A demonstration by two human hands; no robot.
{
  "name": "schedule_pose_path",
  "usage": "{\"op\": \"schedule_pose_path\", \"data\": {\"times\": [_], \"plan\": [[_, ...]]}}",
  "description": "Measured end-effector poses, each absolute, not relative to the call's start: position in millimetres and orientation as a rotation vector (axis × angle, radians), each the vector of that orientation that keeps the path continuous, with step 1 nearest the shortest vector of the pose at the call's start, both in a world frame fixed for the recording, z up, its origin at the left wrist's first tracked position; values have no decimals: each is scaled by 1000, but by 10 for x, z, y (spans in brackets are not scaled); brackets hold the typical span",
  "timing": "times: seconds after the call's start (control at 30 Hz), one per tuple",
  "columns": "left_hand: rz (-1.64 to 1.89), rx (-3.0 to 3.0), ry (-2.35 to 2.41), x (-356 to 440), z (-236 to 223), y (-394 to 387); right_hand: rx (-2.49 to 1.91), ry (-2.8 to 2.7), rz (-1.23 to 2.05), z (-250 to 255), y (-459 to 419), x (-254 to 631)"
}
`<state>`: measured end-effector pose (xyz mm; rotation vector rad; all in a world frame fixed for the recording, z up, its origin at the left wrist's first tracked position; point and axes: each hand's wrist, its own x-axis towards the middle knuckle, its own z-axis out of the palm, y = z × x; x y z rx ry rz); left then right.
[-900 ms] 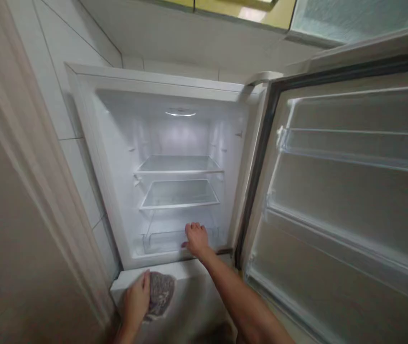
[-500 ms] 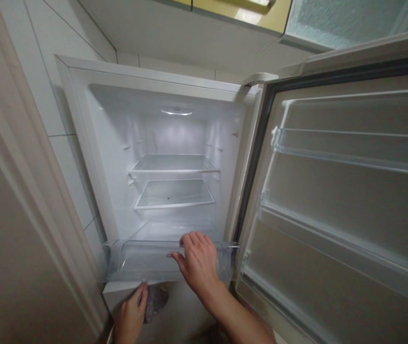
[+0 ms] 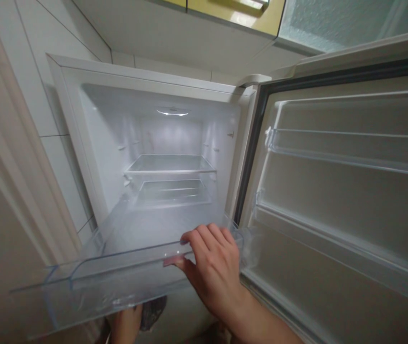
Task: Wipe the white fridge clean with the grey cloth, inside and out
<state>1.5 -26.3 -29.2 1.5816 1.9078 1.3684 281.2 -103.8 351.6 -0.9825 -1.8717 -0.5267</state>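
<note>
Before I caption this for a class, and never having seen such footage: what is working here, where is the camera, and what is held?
There is no machine: a person works bare-handed, and the camera, worn on the head, looks forward and down. Ahead is a white refrigerator, its door open to the right. Inside are an upper shelf, a lower shelf and a lamp. The right hand grips the front of a clear drawer, which juts out of the opening. The left hand is below, partly behind the drawer, beside a dark, crumpled thing; whether it grasps that is hidden.
</note>
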Motion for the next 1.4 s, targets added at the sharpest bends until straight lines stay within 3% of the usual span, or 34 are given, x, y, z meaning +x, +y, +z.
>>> {"op": "schedule_pose_path", "data": {"times": [0.3,0.53,0.97,1.2,1.4], "plan": [[1227,1489,1884,86,-171,-296,-1104,-1879,-715,3149,-36,2592],[1243,1505,1893,65,-292,-252,-1274,-1970,-571,2899,450,2498],[1269,1435,1851,122,-123,-301,-1475,-2068,-405,2959,1216,2396],[1240,1424,1855,127,-82,-314,-1583,-1922,-319,2850,1348,2351],[1316,1287,1738,129,59,-321,-1484,-1894,-264,2551,841,2296]]}}
